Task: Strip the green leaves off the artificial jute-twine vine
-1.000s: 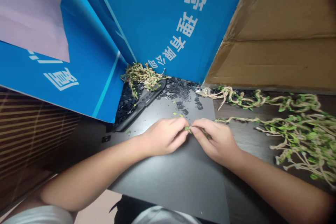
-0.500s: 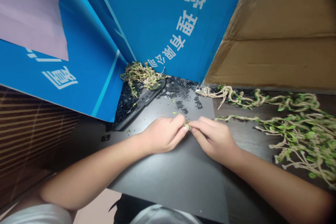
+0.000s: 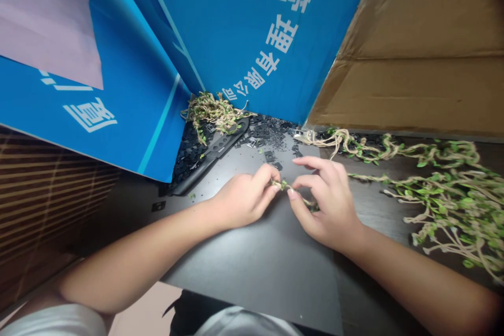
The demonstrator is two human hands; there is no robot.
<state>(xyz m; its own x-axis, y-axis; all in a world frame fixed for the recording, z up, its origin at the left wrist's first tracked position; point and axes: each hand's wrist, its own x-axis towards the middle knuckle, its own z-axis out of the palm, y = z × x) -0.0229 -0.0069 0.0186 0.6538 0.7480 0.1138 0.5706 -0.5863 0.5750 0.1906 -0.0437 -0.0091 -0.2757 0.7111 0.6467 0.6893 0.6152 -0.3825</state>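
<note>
My left hand (image 3: 246, 197) pinches a leafy twine garland (image 3: 284, 186), beige cord with small green leaves, between thumb and bent fingers. Just right of it, my right hand (image 3: 331, 205) has its fingers spread in a loose curve. The garland runs between the right thumb and fingers, and the thumb tip is beside or touching it. From there the cord passes behind this hand toward a large pile of leafy twine (image 3: 464, 210) on the right. Both hands are low over a grey board (image 3: 252, 257).
A tangled heap of leafy twine (image 3: 212, 110) lies in the far corner, beside a long black tool (image 3: 214, 155) with holes. Small black chips (image 3: 271, 128) are strewn around it. Blue printed panels (image 3: 244, 26) and a brown cardboard panel (image 3: 413, 89) stand behind.
My right hand has opened from a pinch, its fingers lifting and spreading away from the garland. More of the cord shows between the hands. My left hand stays pinched, nearly in place.
</note>
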